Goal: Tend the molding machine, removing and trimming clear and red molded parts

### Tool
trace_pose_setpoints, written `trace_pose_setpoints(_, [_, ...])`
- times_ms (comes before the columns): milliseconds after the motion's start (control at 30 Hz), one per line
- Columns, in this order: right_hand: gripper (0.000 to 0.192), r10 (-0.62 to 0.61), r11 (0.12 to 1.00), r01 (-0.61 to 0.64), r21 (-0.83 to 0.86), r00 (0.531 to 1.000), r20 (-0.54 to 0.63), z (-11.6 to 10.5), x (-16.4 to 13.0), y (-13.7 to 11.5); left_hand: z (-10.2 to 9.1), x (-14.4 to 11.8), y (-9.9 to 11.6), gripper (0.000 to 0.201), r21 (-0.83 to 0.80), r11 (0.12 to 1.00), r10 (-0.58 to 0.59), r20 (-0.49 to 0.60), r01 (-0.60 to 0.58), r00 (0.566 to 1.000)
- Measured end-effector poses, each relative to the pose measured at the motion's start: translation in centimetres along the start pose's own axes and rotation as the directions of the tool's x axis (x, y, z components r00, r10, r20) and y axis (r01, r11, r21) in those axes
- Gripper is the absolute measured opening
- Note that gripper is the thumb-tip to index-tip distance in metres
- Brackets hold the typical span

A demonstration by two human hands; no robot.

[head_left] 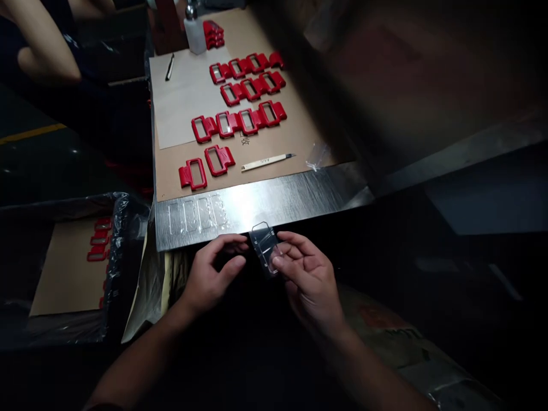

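A: Right hand [310,274] pinches the clear plastic piece [265,248] at 6 o'clock; left hand [212,274] half-curled, empty, just beside it.

B: Better hold its edges only. Red frames [240,94] fill the board [299,137] at 12.

Right side blurred; bottle [194,28] top cut off.

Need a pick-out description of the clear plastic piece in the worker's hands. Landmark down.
Start at the brushed metal strip along the near edge of the brown work board. Just below its middle, the right hand holds a small clear plastic piece in its fingers, the left hand close beside it. Unlike the red frames laid in rows on the board, it is transparent and off the bench.
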State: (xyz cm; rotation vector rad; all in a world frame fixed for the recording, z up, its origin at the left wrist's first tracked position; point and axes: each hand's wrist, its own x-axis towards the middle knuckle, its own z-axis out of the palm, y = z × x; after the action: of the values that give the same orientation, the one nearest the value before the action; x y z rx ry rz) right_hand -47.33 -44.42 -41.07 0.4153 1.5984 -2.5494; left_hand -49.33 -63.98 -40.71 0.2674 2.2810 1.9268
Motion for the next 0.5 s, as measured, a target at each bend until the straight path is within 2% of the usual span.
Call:
trace_pose_setpoints(100, [0.042, 0.062, 0.991, -0.061, 0.115, 0.998, -0.004, -0.7, -2.4, 1.0, 2.9, -0.1, 0.4, 0.018, -0.095, 0.995, 0.004, -0.055, -0.009, 0.998])
trace_pose_setpoints(200, [0.028, 0.079, 0.997, -0.079, 0.013, 0.997, 0.010, -2.3, -4.0, 1.9, 4.6, -0.4, 0.5, 0.019, -0.090, 0.996, -0.011, -0.114, 0.001, 0.993])
trace_pose_setpoints(267, [0.019, 0.086, 0.992, -0.081, -0.098, 0.995, 0.043, -3.1, -4.8, 2.4, 5.0, -0.7, 0.4, 0.021, -0.089, 0.996, -0.038, -0.104, 0.029, 0.994])
trace_pose_setpoints(333, [0.022, 0.084, 0.987, -0.073, -0.144, 0.994, 0.069, -3.5, -5.6, 2.8, 5.0, -1.1, 0.0, 0.022, -0.107, 0.993, -0.059, -0.063, 0.052, 0.996])
trace_pose_setpoints(400, [0.022, 0.095, 0.992, -0.088, -0.092, 0.992, 0.079, -3.7, -6.2, 3.2, 4.8, -1.6, -0.5, 0.019, -0.163, 0.984, -0.071, -0.008, 0.069, 0.997])
trace_pose_setpoints(500, [0.025, 0.185, 0.978, -0.194, 0.073, 0.977, 0.110, -3.6, -6.8, 3.9, 4.5, -2.3, -1.3, 0.015, -0.289, 0.955, -0.066, 0.028, 0.072, 0.997])
